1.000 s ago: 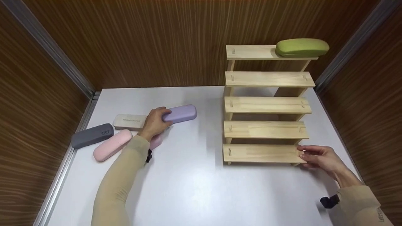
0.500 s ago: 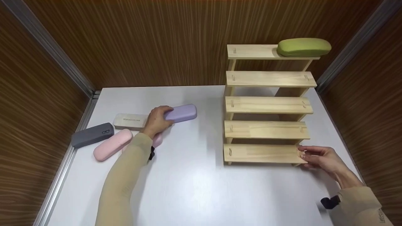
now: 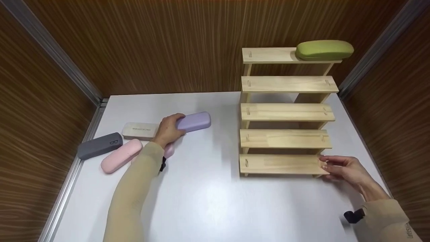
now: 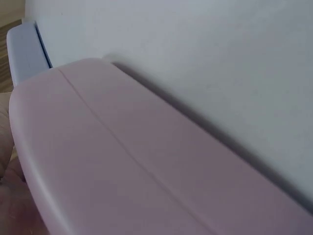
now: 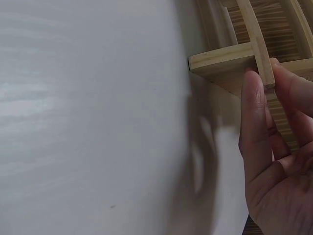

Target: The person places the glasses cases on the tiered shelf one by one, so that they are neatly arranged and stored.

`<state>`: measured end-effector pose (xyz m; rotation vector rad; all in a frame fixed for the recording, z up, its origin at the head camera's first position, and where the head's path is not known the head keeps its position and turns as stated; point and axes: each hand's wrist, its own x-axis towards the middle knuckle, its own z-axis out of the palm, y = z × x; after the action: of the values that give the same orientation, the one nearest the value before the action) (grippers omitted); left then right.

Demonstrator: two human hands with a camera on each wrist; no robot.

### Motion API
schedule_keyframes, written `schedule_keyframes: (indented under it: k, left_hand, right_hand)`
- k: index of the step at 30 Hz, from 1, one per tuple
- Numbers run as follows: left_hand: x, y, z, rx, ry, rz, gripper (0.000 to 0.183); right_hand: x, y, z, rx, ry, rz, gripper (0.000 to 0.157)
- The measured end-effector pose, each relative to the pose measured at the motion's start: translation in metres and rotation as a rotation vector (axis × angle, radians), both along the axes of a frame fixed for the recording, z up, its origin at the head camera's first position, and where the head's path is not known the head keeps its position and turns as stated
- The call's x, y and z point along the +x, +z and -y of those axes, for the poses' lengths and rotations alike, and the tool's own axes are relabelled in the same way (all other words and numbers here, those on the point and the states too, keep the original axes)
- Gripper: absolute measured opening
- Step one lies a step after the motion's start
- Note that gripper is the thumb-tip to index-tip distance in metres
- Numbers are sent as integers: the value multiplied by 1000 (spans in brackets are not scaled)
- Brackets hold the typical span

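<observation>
My left hand [image 3: 168, 129] grips the left end of a lavender glasses case [image 3: 195, 121], which lies on the table. Under that wrist sits a pinkish-mauve case [image 3: 169, 151], partly covered by the arm; it fills much of the left wrist view, with its lid seam [image 4: 142, 164] showing. My right hand [image 3: 346, 169] pinches the right end of the lowest board of a stepped wooden shelf [image 3: 285, 164]. In the right wrist view, thumb and fingers hold that board's end [image 5: 264, 58] from both faces. A green glasses case [image 3: 324, 50] rests on the top board, overhanging its right end.
Left of my left hand lie an off-white case [image 3: 139, 130], a dark grey case [image 3: 100, 146] with a glasses mark, and a pink case [image 3: 121, 156]. Wood-grain walls [image 3: 161, 47] enclose the white table [image 3: 201, 201] at the back and both sides.
My left hand has shifted very slightly to the right along the lavender case, its forearm moving right too. The right hand keeps its hold on the shelf.
</observation>
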<state>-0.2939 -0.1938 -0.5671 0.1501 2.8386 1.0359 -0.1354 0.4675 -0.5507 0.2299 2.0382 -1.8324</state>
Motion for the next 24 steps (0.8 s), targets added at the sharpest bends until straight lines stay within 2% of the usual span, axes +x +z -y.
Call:
schedule_keyframes:
  k: [5,12,24]
  left_hand:
    - [0,2,-1,-19,-12,-22,73]
    - [0,4,0,-27,-15,7,73]
    - [2,16,5,-37,-38,-17,69]
  right_hand:
    - [0,-1,-1,-4,0,-9,36]
    - [2,-2,-1,-11,-2,-14,35]
    - [-1,-2,1,4,0,-23,36]
